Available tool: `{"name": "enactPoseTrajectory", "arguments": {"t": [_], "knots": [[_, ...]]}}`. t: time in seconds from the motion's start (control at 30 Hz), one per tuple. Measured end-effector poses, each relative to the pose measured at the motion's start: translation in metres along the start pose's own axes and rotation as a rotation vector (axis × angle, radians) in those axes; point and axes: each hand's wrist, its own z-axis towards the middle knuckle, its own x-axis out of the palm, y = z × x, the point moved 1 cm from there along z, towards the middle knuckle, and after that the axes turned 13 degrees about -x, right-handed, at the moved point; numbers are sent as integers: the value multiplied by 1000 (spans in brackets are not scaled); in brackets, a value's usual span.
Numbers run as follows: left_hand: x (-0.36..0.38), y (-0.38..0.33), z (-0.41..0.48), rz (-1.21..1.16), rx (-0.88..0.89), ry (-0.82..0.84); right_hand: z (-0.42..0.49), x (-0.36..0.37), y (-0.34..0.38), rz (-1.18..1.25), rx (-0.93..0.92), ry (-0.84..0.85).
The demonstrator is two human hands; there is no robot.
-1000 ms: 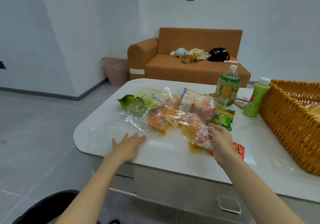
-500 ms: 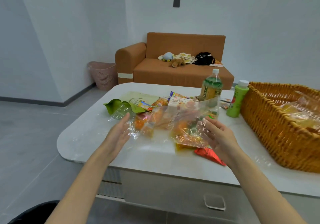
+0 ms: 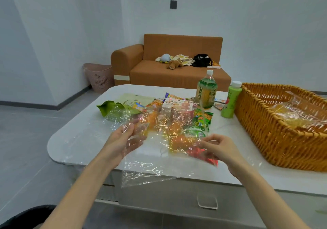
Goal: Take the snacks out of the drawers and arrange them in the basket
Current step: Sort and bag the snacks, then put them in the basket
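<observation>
Clear snack bag (image 3: 159,133) held above table (image 3: 79,140): left hand (image 3: 123,140) grips one side, right hand (image 3: 219,149) pinches other side.

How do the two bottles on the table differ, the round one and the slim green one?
The round bottle is see-through with a green and yellow label; the slim bottle is opaque light green. The round bottle is wider; the slim bottle stands closer to the wicker basket. Both stand upright with white caps.
</observation>
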Motion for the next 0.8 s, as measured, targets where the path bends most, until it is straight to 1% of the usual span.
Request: {"name": "enactPoseTrajectory", "arguments": {"t": [0.07, 0.1, 0.13, 0.2, 0.27, 0.3, 0.37, 0.43, 0.47, 0.53, 0.57, 0.63, 0.67, 0.73, 0.8], "knots": [[6, 1, -3, 52, 20, 10, -2, -1, -1, -241, -127, -123], [8, 1, -4, 66, 21, 7, -3, -1, 0, -319, -183, -176], [8, 1, -4, 79, 24, 5, -4, -1, 2, -344, -233, -211], [10, 3, -4, 99, 32, 18, -4, -4, 3, -310, -307, -208], [10, 4, -4, 128, 38, 27, -2, -4, 1, -197, -328, -110], [11, 5, -5, 137, 38, 33, -2, -2, 0, -115, -288, -40], [13, 5, -7, 159, 34, 50, -5, 0, 0, 97, -102, 125], [15, 5, -9, 172, 35, 61, -7, 3, 3, 370, 139, 313], [15, 5, -9, 168, 33, 57, -9, 4, 6, 503, 226, 375], [18, 6, -10, 156, 25, 55, -12, 5, 11, 657, 309, 478], [20, 6, -11, 154, 19, 57, -13, 7, 12, 642, 305, 544], [26, 9, -12, 177, 2, 71, -19, 16, 14, 503, 248, 651], [30, 10, -13, 199, -11, 89, -22, 21, 15, 464, 209, 657], [39, 13, -14, 217, -58, 147, -23, 30, 16, 467, 131, 604], [47, 14, -14, 214, -108, 202, -19, 34, 12, 502, 134, 576]]}}
